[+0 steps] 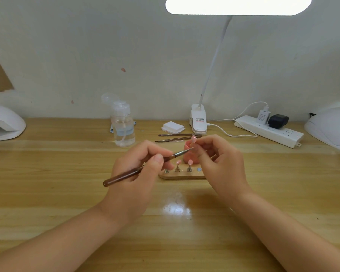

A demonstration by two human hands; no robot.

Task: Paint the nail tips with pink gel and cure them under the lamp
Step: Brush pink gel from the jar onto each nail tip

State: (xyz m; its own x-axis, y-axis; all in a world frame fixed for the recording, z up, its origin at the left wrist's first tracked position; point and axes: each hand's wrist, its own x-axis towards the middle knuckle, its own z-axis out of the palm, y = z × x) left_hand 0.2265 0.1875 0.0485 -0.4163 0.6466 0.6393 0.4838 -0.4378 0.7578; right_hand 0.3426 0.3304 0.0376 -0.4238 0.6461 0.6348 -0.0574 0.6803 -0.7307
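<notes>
My left hand point(139, 171) grips a brown-handled brush point(126, 174), its bristles pointing right and up toward my right hand. My right hand point(220, 163) pinches a small stand with a pink nail tip point(193, 138) on top, held above the table. The brush tip sits just below that nail tip. Behind my hands stands a pink gel jar point(187, 154), partly hidden. A wooden holder base point(182, 175) carries two stands with pink nail tips point(190, 161) and one bare stand point(166, 171). White curing lamps sit at the far left point(4, 122) and far right point(330, 128).
A clear pump bottle point(123, 126) stands at the back centre. Two spare brushes point(177, 136) and white wipe pads point(173, 127) lie behind the jar. A clip-on desk lamp point(198, 118), its cable and a white power strip point(269, 130) occupy the back right.
</notes>
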